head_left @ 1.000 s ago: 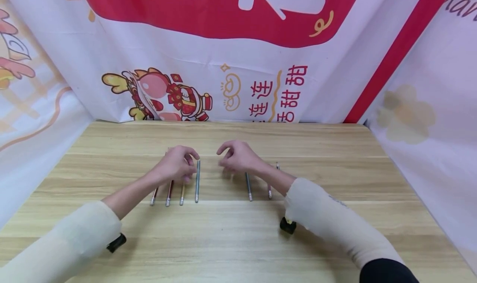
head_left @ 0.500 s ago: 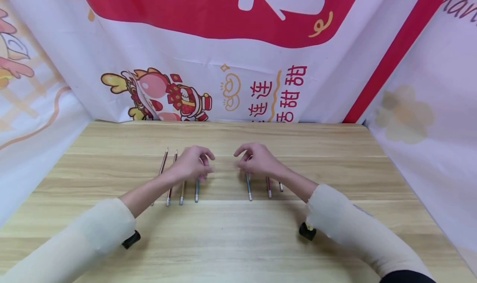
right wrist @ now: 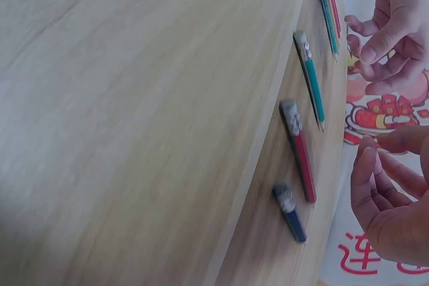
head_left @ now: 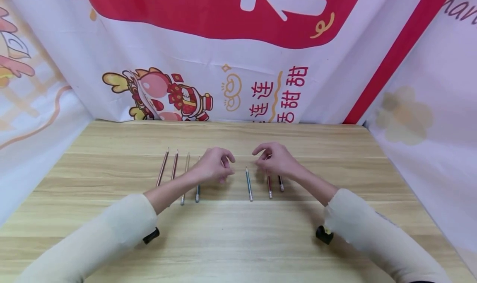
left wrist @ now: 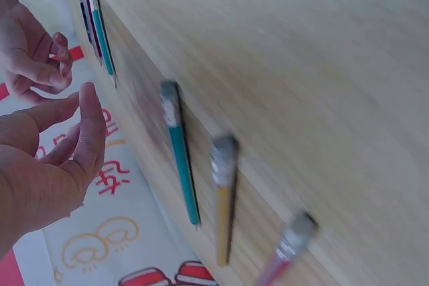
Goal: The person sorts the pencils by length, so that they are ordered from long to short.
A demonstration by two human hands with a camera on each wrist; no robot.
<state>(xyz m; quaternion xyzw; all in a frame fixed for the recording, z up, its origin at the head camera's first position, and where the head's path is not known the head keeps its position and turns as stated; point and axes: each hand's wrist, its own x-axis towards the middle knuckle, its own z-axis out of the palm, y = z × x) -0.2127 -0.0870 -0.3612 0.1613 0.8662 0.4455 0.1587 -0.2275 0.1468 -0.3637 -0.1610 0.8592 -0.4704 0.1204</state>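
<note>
My left hand [head_left: 215, 164] hovers over the table just right of the left row of pencils, its fingers loosely bent and nothing held. In that row lie a teal pencil [left wrist: 181, 172], a yellow pencil [left wrist: 222, 222] and red ones such as this pencil [head_left: 175, 165], eraser ends toward me. My right hand [head_left: 277, 160], also holding nothing, is above the right row, thumb and forefinger tips close together. A short teal pencil [head_left: 249, 184] lies between the hands. Beside it are a dark red pencil [right wrist: 303, 165] and a dark blue pencil [right wrist: 289, 216], partly hidden by the right hand in the head view.
The wooden table [head_left: 223, 241] runs back to a white and red printed cloth [head_left: 223, 51]. More printed cloth [head_left: 417, 158] hangs along the right side. Black devices [head_left: 324, 235] are strapped beneath both light sleeves.
Both hands have moved to the right above the table, passing over the pencils. The short teal pencil and the left row have come more into view. The pencils have stayed in place.
</note>
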